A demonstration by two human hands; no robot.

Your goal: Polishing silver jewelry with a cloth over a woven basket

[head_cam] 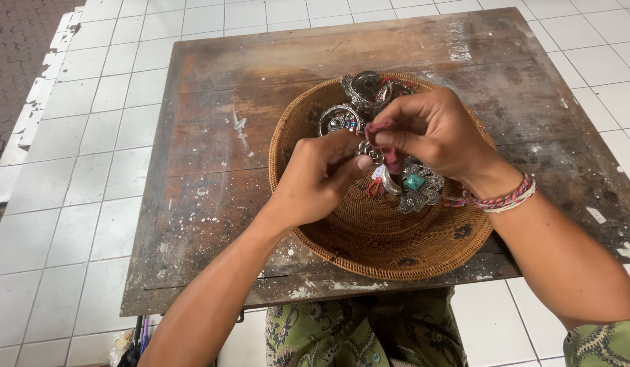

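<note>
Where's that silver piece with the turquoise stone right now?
The silver piece with the turquoise stone lies inside the woven basket, right of its centre, just below the right hand and beside the braided wristbands.

The round basket (pixel 390 255) is tightly woven brown rattan, matt and ribbed, standing on a square table (pixel 213 170) of rough, worn dark wood streaked with pale paint and scratches. The silver bangles (pixel 359 92) and the filigree piece with a turquoise stone (pixel 417 185) are glossy, ornate metal, and the braided wristband (pixel 505 199) looks like coloured thread. Around the table lie smooth, white, faintly shiny floor tiles (pixel 77 204)
</note>
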